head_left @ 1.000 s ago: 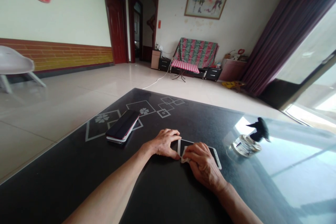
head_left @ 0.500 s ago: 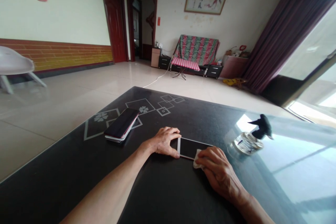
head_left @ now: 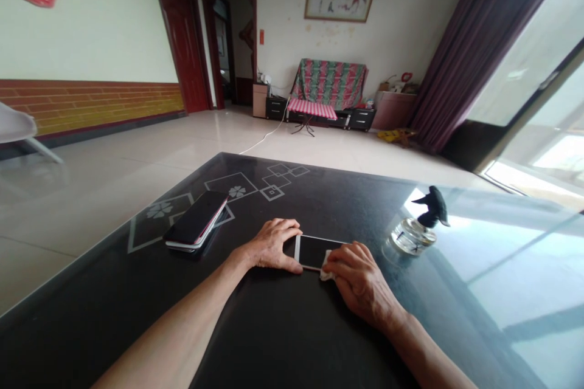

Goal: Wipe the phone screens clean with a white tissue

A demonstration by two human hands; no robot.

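Observation:
A white-edged smartphone point(head_left: 314, 249) lies flat, dark screen up, on the black table. My left hand point(head_left: 274, 247) grips its left end, thumb at the near corner and fingers at the far one. In my right hand point(head_left: 360, 276) is a folded white tissue point(head_left: 326, 267), pressed on the phone's screen and near edge; the fingers cover part of it. That hand hides the phone's right end.
A glossy black table point(head_left: 269, 340) carries a stack of phones or cases point(head_left: 197, 222) on the left. On the right stands a clear spray bottle point(head_left: 415, 234) with a black trigger head. Beyond the table are a striped stool point(head_left: 312, 109) and a white chair point(head_left: 16, 124).
My right hand with the tissue has shifted slightly left along the phone. The whole view has swung a little, so everything sits further left. My left hand keeps its grip.

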